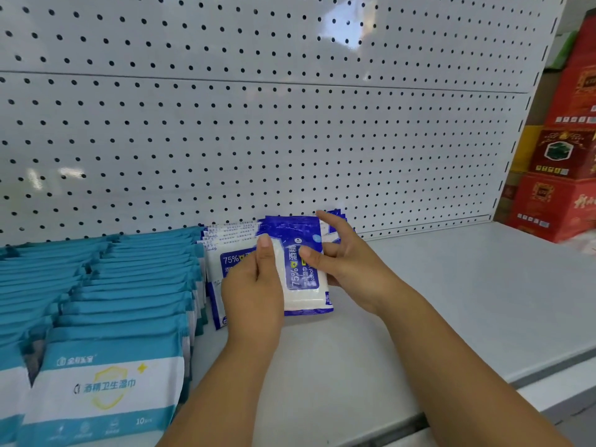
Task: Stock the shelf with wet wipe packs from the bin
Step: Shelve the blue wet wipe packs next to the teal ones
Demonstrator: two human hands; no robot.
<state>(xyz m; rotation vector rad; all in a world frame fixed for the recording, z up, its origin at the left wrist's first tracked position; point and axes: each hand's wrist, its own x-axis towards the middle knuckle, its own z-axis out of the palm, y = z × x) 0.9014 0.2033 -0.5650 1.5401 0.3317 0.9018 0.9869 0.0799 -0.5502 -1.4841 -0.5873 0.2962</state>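
Observation:
A blue-and-white wet wipe pack (301, 269) marked 75% is turned sideways above the white shelf (435, 285). My left hand (254, 285) grips its left edge, thumb on top. My right hand (342, 259) holds its right side, thumb pressed on the front. Behind and to the left stands a row of matching blue-and-white packs (225, 243) against the pegboard, with more blue packs (337, 216) behind my right hand. No bin is in view.
Two long rows of teal-and-white wipe packs (106, 317) fill the shelf's left side. A white pegboard (258, 124) forms the back wall. Red gift boxes (561, 175) are stacked beyond the shelf's right end. The shelf's front edge (483, 395) runs at lower right.

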